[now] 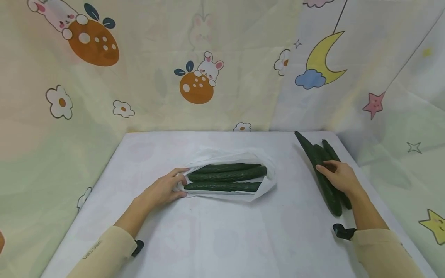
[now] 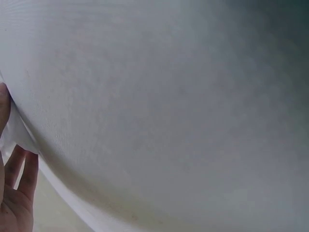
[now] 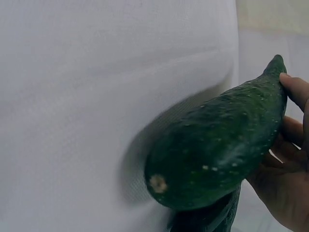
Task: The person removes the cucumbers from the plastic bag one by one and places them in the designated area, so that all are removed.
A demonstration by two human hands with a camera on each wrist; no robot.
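Note:
In the head view, a white plastic bag (image 1: 269, 183) lies mid-table with its opening facing up. Three green cucumbers (image 1: 227, 176) lie side by side within it. My left hand (image 1: 167, 187) holds the bag's left edge, thumb near and fingers at the rim; the left wrist view catches only part of this hand (image 2: 19, 193). Over at the right, my right hand (image 1: 337, 175) grips a long cucumber (image 1: 321, 179) between thumb and fingers. Two more cucumbers (image 1: 331, 150) lie beside and partly under it. The right wrist view shows the held cucumber's blunt end (image 3: 217, 145) close up.
A white cloth covers the table (image 1: 222, 239). Behind and beside it hangs a patterned curtain (image 1: 243, 77) with rabbits, flowers, a moon and stars. The right-hand cucumbers lie close to the table's right edge. A dark wrist camera (image 1: 343, 231) sits at the right cuff.

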